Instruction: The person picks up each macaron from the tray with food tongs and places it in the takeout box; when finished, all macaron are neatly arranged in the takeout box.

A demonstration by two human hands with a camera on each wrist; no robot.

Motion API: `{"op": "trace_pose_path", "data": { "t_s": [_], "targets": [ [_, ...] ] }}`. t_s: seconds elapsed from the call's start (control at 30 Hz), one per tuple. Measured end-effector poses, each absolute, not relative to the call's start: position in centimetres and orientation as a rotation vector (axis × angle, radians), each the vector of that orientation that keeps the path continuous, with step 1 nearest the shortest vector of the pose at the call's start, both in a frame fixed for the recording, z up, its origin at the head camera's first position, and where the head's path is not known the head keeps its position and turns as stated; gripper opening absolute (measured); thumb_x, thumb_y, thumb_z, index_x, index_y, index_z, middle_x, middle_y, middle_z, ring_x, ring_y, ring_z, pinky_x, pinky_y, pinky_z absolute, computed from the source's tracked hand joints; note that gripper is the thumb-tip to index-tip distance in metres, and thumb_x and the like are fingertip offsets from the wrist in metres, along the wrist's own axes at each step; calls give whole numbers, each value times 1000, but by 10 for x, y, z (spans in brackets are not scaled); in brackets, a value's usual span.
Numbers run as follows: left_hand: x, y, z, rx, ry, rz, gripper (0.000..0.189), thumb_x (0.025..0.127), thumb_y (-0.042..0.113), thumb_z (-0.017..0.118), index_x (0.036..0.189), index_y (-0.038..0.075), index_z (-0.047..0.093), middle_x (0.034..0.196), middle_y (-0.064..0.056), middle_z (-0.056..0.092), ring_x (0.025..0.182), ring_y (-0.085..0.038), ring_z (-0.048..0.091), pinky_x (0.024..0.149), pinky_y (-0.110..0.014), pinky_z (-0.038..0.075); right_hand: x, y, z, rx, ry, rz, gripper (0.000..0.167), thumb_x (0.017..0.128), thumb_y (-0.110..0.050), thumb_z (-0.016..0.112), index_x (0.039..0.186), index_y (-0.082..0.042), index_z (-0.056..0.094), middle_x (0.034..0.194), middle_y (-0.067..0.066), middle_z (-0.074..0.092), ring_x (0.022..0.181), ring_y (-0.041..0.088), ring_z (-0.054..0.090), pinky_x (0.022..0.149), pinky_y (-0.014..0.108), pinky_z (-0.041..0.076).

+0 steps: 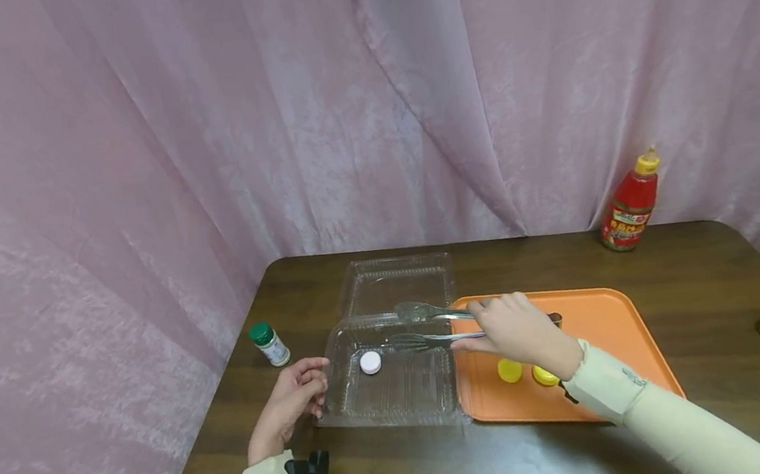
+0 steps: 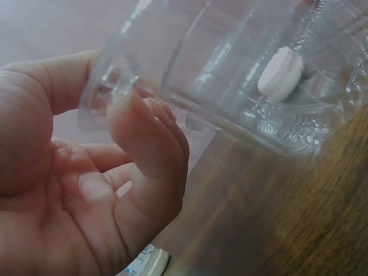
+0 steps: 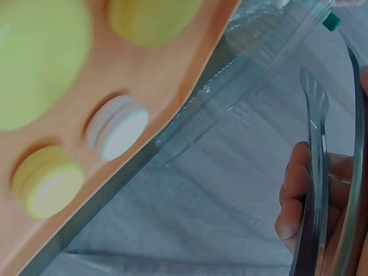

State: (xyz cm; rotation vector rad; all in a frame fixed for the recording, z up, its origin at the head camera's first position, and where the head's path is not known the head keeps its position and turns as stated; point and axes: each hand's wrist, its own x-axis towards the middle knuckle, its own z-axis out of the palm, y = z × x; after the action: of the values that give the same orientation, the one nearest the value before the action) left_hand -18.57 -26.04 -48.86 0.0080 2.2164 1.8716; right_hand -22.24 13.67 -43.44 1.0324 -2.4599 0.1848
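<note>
1. Left fingers (image 2: 144, 138) pinch the clear container (image 1: 406, 404); one white macaron (image 1: 370, 362) lies inside, right of them.
2. Right fingers (image 3: 296, 178) hold spread tongs (image 1: 418, 311); yellow macarons (image 1: 510, 370) and another white one (image 3: 118, 127) remain on the tray (image 1: 594, 322) beneath.

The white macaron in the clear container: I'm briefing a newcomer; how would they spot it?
On the table, left of the orange tray, is an open clear container. Inside, the white macaron sits alone near the left hand; its white lookalike is on the tray.

There are five macarons (image 1: 370, 362), three bottles (image 1: 628, 212), one tray (image 1: 615, 320), one container (image 1: 413, 401), one tongs (image 3: 317, 146).
</note>
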Motion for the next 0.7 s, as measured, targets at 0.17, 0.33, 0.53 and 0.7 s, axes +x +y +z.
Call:
{"op": "trace_pose_path", "data": {
  "t_s": [0.17,0.33,0.53,0.7],
  "targets": [
    [-186,-261,-490,11,2200,1883,42,91,-5,55,131,-15,47,84,-5,57,64,-14,51,50,-22,48,-216,150,-432,979,-2534,209,52,87,-57,71,73,-10,53,56,-9,27,46,5,20,43,22,16],
    [-185,-261,-489,25,2180,1890,42,91,-6,54,131,-15,46,84,-5,56,63,-14,51,50,-22,48,-213,163,-435,929,-2574,226,53,85,-59,72,77,-9,56,60,-8,38,47,6,33,40,21,26],
    [-185,-262,-486,42,2178,1887,43,92,-5,55,133,-15,45,84,-6,56,63,-14,51,51,-23,49,-208,179,-435,867,-2624,255,52,84,-58,74,77,-9,56,66,-5,42,52,9,37,43,23,31],
    [-185,-263,-486,45,2178,1883,42,93,-4,55,133,-15,45,86,-7,56,64,-14,52,52,-23,49,-202,193,-436,815,-2689,239,60,85,-65,68,80,-6,61,68,-3,42,54,10,36,44,24,30]
  ]
}}
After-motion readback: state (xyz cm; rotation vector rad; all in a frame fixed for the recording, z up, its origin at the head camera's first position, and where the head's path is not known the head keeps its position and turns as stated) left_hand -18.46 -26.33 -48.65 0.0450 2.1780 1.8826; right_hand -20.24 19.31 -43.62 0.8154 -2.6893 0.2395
